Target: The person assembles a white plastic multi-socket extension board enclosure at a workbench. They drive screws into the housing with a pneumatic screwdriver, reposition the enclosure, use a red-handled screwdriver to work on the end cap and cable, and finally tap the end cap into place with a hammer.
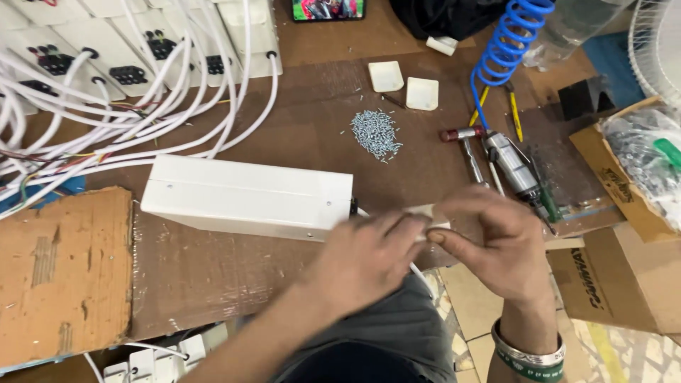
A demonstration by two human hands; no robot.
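**A:** What are the two hands doing?

**B:** They meet near the front edge of a brown workbench (234, 276). The left hand (365, 259) and the right hand (496, 241) are both pinched onto one small white piece (433, 216), thumbs and fingers closed on it from either side. The piece is mostly hidden by the fingers, so I cannot tell its exact shape. A white cable (418, 273) curves down from under the hands toward the person's lap.

**A:** Where is that in relation to the rest?

**B:** Just right of a long white box (245, 195) that lies flat across the middle of the bench. The cable seems to come out of the box's right end, right beside the left hand.

**A:** What else is on the bench?

**B:** Behind the hands, well apart from them, a small heap of silver screws (376, 132). Past that, two little white caps (404, 85) lie side by side. To the right lies an air screwdriver (512, 167) joined to a coiled blue hose (505, 44), with a small hammer (464, 142) just beside it. At the far left, several white boxes (135, 42) with many white cables (163, 113) trailing from them.

**A:** Anything on the wrists?

**B:** The right wrist wears a silver bangle (528, 347) and a green band (530, 367).
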